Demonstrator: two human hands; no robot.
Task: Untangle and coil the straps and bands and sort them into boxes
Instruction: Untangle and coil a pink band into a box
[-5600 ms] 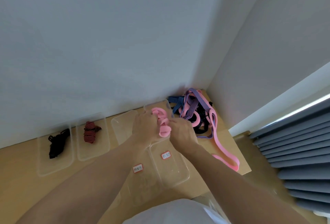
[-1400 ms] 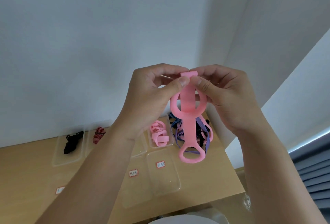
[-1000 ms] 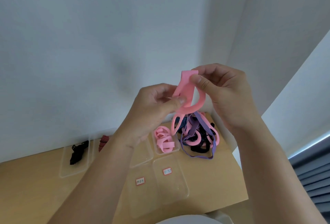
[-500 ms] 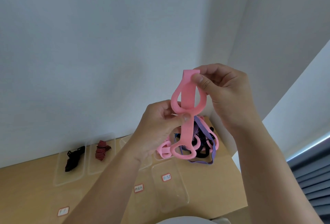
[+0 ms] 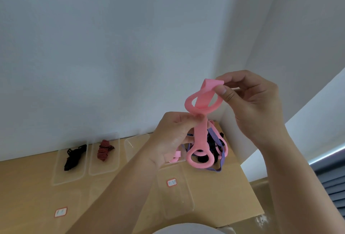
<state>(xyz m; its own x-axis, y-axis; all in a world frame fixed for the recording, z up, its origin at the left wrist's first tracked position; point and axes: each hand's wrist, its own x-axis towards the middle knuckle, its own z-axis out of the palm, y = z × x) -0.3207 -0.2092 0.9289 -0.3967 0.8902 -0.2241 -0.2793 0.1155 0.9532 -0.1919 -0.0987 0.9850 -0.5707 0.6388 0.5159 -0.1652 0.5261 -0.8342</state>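
I hold a pink band [image 5: 200, 136] up in front of me, folded into loops. My right hand [image 5: 252, 106] pinches its top fold between thumb and fingers. Lower down, my left hand [image 5: 173, 138] pinches the band at its waist. A loop of the band hangs below my left hand. Behind it on the table lies a tangle of purple, black and pink straps [image 5: 217, 144]. A coiled pink band [image 5: 175, 156] lies in a clear box, mostly hidden by my left hand.
Clear boxes stand on the wooden table [image 5: 24, 187]: one with a black strap [image 5: 73, 156], one with a red striped strap [image 5: 104, 150], and a labelled box [image 5: 177, 196] near the front. Walls meet at the corner behind the tangle; the table's right edge drops off.
My right hand has tilted the band's top fold over to the right and the upper loop has twisted. My left hand keeps its pinch at the waist. The view has shifted slightly.
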